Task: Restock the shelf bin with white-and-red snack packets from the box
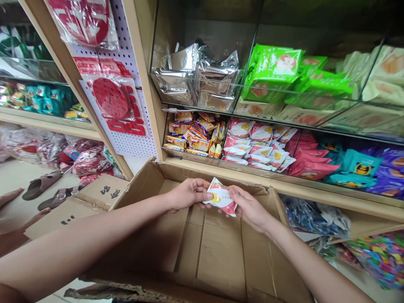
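Note:
A small white and pink snack packet (223, 199) with a yellow picture is held over a cardboard box (221, 248). My left hand (189, 195) pinches its left end with the thumb on top. At its right end, my right hand (249, 206) grips it the same way. Just behind the hands, similar white and pink packets (252, 145) sit stacked in a shelf bin. Beside them to the left lies a bin of orange snack packets (198, 134).
Silver pouches (195, 78) and green packs (274, 71) fill the glass-fronted upper shelf. Pink, teal packets (356, 166) and purple packets (389, 170) sit lower right. Red decorations (112, 97) hang on a pegboard. Sandals (42, 185) and a cardboard flap (94, 193) lie left.

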The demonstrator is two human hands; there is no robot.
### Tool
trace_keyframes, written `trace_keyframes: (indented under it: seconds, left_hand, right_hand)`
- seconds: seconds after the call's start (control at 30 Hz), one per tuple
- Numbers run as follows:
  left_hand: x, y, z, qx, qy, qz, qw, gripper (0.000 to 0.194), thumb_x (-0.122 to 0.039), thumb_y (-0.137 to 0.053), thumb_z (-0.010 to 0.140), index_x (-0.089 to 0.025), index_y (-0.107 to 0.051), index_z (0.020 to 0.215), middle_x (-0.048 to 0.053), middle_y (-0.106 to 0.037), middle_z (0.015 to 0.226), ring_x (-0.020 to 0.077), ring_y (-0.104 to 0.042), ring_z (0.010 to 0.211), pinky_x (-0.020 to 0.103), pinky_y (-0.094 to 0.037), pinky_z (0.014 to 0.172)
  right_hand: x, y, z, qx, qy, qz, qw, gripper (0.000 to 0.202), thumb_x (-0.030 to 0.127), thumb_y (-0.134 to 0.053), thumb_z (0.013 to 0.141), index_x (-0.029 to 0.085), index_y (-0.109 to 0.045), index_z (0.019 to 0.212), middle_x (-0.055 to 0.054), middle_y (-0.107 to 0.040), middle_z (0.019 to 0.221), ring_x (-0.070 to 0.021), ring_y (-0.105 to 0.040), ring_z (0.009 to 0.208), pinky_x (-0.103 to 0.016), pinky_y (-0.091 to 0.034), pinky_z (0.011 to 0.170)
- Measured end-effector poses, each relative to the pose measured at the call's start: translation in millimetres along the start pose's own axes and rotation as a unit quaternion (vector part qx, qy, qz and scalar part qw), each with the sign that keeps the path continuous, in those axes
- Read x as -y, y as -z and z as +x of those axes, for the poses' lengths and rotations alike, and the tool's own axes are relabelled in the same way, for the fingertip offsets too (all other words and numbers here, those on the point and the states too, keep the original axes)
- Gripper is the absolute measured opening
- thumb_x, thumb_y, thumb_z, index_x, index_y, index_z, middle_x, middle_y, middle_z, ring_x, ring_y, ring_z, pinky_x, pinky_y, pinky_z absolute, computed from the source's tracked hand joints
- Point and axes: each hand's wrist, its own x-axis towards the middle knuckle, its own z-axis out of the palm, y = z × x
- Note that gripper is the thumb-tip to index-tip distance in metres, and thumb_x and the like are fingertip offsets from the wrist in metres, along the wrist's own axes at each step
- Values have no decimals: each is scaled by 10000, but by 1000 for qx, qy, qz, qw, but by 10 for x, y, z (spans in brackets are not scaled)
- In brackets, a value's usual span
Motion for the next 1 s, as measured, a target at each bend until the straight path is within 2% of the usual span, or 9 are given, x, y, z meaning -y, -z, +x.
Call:
trace_keyframes:
  seconds: [0.07, 0.2, 0.3, 0.4, 0.53, 0.67, 0.77, 0.9, 1.0]
  left_hand:
    - [5, 17, -1, -1, -8, 31, 999, 372, -350, -660, 653, -110, -547, 914, 18, -604, 721, 92, -564, 603, 234, -453, 582]
    - [25, -2, -17, 3, -40, 78, 996, 346, -362, -611, 697, -124, -539, 937, -18, -560, 681, 71, -521, 586, 229, -443, 596]
    - [52, -54, -29, -5, -89, 44, 995, 425, -302, -649, 674, -154, -442, 1014, -9, -559, 798, 87, -543, 706, 256, -450, 697]
    - [95, -97, -39, 36, -67, 11, 997, 458, -291, -668, 654, -162, -396, 999, 35, -563, 905, 130, -561, 807, 309, -458, 739]
    - [122, -111, -74, 75, -53, 67, 993, 326, -340, -607, 704, -141, -455, 912, 49, -576, 862, 149, -564, 796, 298, -468, 679]
    - [73, -87, -119, 39, -89, 130, 987, 322, -329, -569, 737, -147, -458, 979, 17, -559, 806, 106, -545, 717, 263, -445, 675]
    - [56, -47, -116, 14, -88, 159, 983, 311, -325, -531, 759, -142, -444, 994, -1, -522, 758, 81, -507, 640, 242, -432, 631]
    - [132, -14, -64, 28, -52, 224, 973, 256, -297, -533, 741, -140, -475, 935, -5, -524, 722, 82, -494, 619, 218, -416, 596]
    - [226, -28, -42, 52, -36, 265, 962, 227, -289, -529, 731, -139, -509, 902, -6, -534, 698, 86, -483, 616, 201, -405, 584]
  right_hand:
    - [-4, 19, 11, 2, 38, -50, 998, 276, 440, -550, 748, 170, -519, 795, 15, -574, 708, -111, -558, 651, -234, -439, 597]
    - [8, 13, 35, 50, 76, -121, 988, 296, 345, -623, 706, 167, -536, 926, -21, -608, 842, -146, -569, 807, -286, -448, 732]
    - [32, -8, 39, 27, 81, -105, 991, 278, 336, -624, 703, 174, -511, 899, -27, -614, 849, -148, -578, 800, -297, -455, 731]
    - [55, -19, 30, -13, 75, -95, 993, 322, 333, -661, 660, 192, -464, 874, -10, -613, 817, -143, -581, 760, -287, -466, 692]
    - [87, -36, -2, 10, 82, -191, 978, 359, 307, -611, 710, 197, -454, 1013, -18, -611, 866, -138, -576, 748, -277, -460, 680]
    - [245, 23, -68, -3, 131, -266, 955, 221, 287, -571, 739, 184, -527, 929, -23, -619, 874, -145, -572, 784, -273, -455, 709]
    - [502, 234, -111, -121, 201, -260, 937, 236, 314, -586, 723, 191, -516, 912, -28, -623, 834, -144, -582, 736, -276, -469, 674]
    - [882, 673, -19, -338, 294, -311, 838, 319, 343, -623, 669, 186, -506, 921, -59, -614, 865, -181, -586, 775, -324, -472, 686]
    - [1051, 924, 182, -377, 311, -398, 777, 315, 329, -605, 671, 168, -508, 925, -82, -610, 899, -200, -579, 813, -344, -464, 707]
